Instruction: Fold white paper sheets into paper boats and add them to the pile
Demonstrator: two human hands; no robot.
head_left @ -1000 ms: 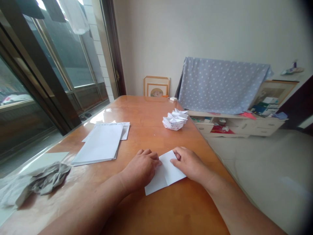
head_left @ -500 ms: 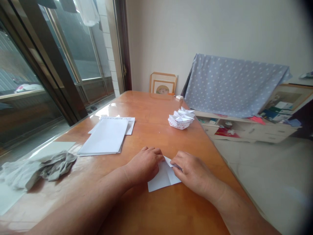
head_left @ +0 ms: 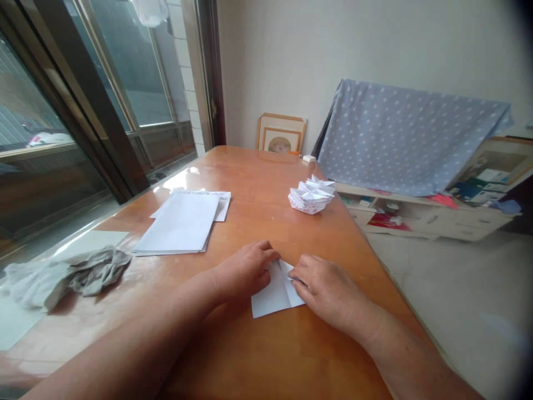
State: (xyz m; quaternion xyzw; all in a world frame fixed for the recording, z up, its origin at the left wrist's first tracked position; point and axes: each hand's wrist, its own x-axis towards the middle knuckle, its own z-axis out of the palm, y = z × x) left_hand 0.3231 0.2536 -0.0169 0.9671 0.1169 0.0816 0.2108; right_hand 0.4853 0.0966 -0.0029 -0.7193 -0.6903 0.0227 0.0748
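Note:
A small white sheet of paper (head_left: 272,299) with a crease down its middle lies on the table before me. My left hand (head_left: 249,272) rests over its upper left part, the curled fingers closed on the edge near the top corner. On the other side, my right hand (head_left: 318,280) is closed on the folded-over right edge, thumb and fingers together. Its fingertips press the flap down. Part of the paper is hidden under both hands.
A stack of white paper (head_left: 179,222) lies left of centre, with a written-on sheet beneath. Folded paper boats (head_left: 310,199) stand nested at the right edge of the wooden table (head_left: 250,183). A grey cloth (head_left: 100,271) lies at left. A dotted cloth (head_left: 408,139) hangs behind.
My right hand has shifted slightly on the fold, and the flap now lies flatter. My left fingers have moved a little along the top edge. The view has tilted slightly downward.

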